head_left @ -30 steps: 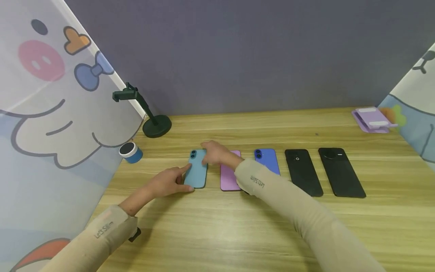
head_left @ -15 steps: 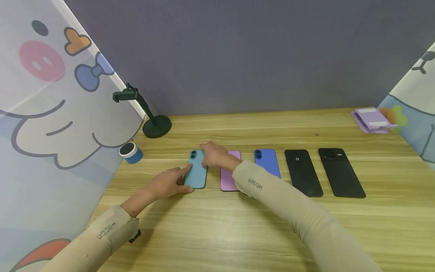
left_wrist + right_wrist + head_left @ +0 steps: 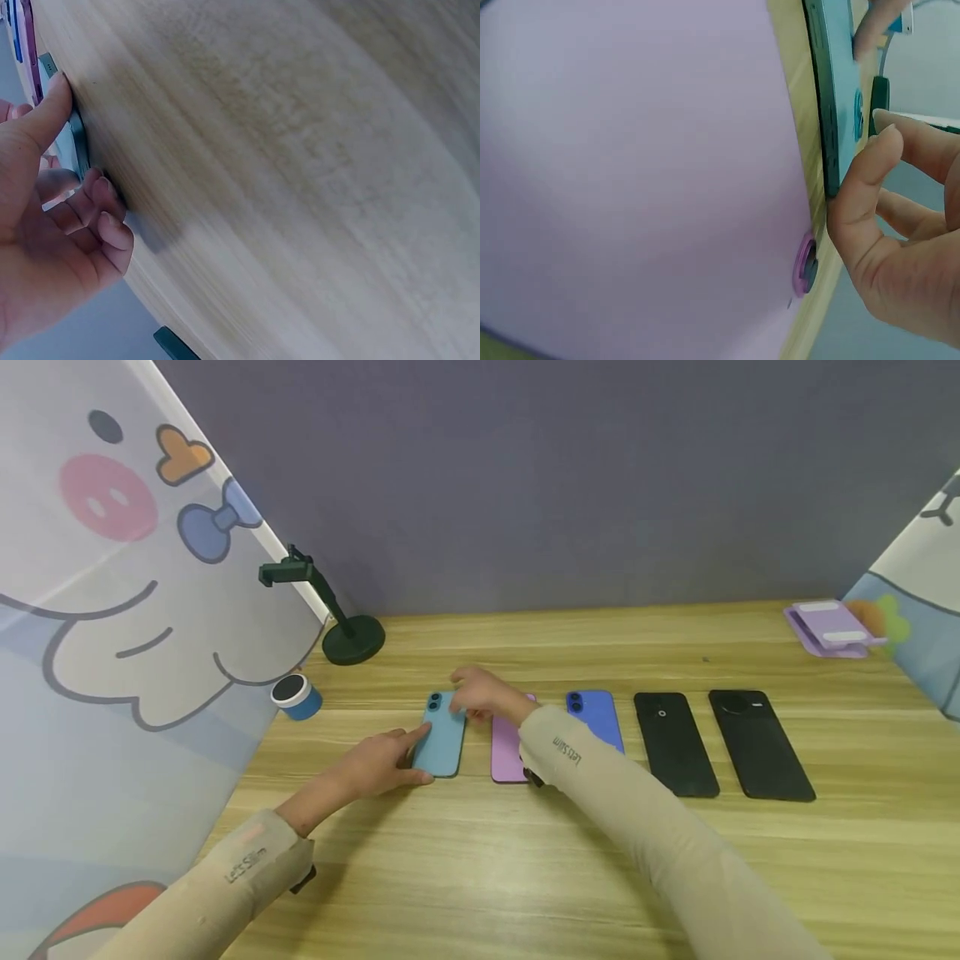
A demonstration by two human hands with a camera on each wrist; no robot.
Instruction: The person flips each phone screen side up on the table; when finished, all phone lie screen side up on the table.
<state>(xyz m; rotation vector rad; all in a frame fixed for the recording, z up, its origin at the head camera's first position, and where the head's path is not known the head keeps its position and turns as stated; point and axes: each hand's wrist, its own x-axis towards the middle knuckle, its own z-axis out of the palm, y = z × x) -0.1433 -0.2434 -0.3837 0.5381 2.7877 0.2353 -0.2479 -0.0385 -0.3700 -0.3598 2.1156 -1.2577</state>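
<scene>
A light blue phone point(image 3: 441, 745) lies back up on the wooden table, its two camera lenses at the far end. My left hand point(image 3: 378, 762) touches its near left part: index finger along the left edge, thumb by the near corner. In the left wrist view the other fingers of my left hand point(image 3: 56, 217) bend loosely beside the phone's edge. Over the phone's far right corner is my right hand point(image 3: 480, 691), thumb and index finger loosely bent. In the right wrist view the thumb of my right hand point(image 3: 900, 247) overlaps the phone's corner, with nothing pinched.
Right of it lie a pink phone point(image 3: 506, 752), partly under my right forearm, a blue phone point(image 3: 597, 718) and two black phones point(image 3: 678, 747) point(image 3: 761, 747). A dark green stand point(image 3: 352, 639), a blue-and-white jar point(image 3: 298, 697) and a lilac folding stand point(image 3: 832, 628) stand farther out.
My right thumb and fingers have drawn back slightly from the light blue phone's far right corner, showing more of it. The left hand keeps its place. The head view has shifted a little.
</scene>
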